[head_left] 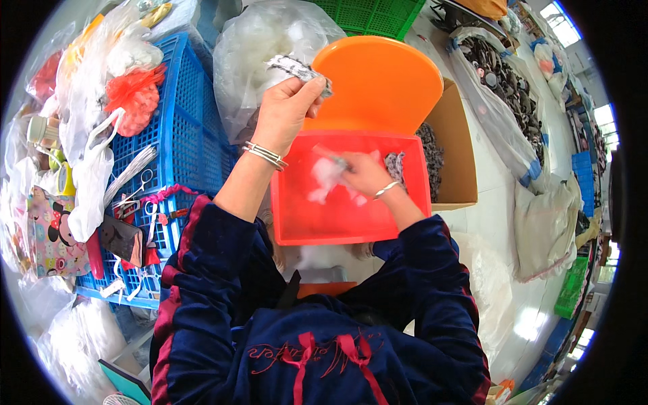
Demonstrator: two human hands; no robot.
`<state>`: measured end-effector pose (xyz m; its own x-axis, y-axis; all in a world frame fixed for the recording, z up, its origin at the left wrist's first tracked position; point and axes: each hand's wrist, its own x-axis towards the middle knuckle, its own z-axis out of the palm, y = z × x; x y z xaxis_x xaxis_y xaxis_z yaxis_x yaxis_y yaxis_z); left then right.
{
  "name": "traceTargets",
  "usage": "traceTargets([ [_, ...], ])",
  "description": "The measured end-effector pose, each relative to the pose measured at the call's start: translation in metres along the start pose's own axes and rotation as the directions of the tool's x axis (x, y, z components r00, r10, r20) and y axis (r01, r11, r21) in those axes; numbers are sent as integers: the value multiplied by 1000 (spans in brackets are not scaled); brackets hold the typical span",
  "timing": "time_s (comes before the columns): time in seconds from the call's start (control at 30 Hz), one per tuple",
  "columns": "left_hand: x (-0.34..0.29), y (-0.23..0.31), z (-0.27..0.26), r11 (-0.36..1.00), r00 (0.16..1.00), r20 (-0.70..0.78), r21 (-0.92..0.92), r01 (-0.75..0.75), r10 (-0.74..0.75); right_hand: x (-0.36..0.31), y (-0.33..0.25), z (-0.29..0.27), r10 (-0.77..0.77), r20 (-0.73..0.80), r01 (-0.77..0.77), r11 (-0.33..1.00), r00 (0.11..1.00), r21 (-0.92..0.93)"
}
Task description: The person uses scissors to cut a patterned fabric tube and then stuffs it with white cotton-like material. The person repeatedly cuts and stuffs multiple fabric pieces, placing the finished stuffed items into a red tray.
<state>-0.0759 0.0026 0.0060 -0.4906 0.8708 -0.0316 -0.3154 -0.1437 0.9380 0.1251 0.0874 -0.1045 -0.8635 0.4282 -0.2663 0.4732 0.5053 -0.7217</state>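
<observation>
My left hand (287,111) is raised over the far left edge of the red tray (317,226), its fingers pinched on a grey-and-white fuzzy fabric piece (291,66). Lower down, above the tray, my right hand (370,175) is closed and slightly smeared by motion. A tuft of white stuffing (327,173) hangs at its fingertips. Something small and dark shows between those fingers, too blurred to name. Another grey fuzzy piece (395,166) lies at the right side of the tray.
Behind the tray is an orange seat-like panel (378,81), beside a clear bag of white stuffing (263,40). A cardboard box (459,148) holding dark fuzzy pieces stands right. Blue crates (179,94) with scissors (144,181) and bags stand left. A sack (496,115) lies farther right.
</observation>
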Motion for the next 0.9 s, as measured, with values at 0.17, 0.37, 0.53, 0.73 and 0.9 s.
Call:
traceTargets([
  [0.17, -7, 11, 8, 975, 965, 216, 197, 105, -148, -46, -25, -60, 123, -156, 13, 745, 980, 667],
  [0.37, -22, -15, 25, 945, 819, 497, 290, 154, -286, -58, -35, -66, 145, -254, 61, 749, 956, 660],
  [0.53, -29, -44, 32, 902, 743, 593, 430, 35, -311, -56, -31, -62, 201, -313, 22, 809, 928, 587],
  [0.73, -23, -48, 35, 872, 872, 412, 488, 33, -264, -64, -40, -66, 191, -384, 143, 710, 903, 689],
  [0.9, -24, -44, 37, 891, 894, 384, 452, 36, -230, -69, -31, -56, 22, -218, 128, 751, 976, 648],
])
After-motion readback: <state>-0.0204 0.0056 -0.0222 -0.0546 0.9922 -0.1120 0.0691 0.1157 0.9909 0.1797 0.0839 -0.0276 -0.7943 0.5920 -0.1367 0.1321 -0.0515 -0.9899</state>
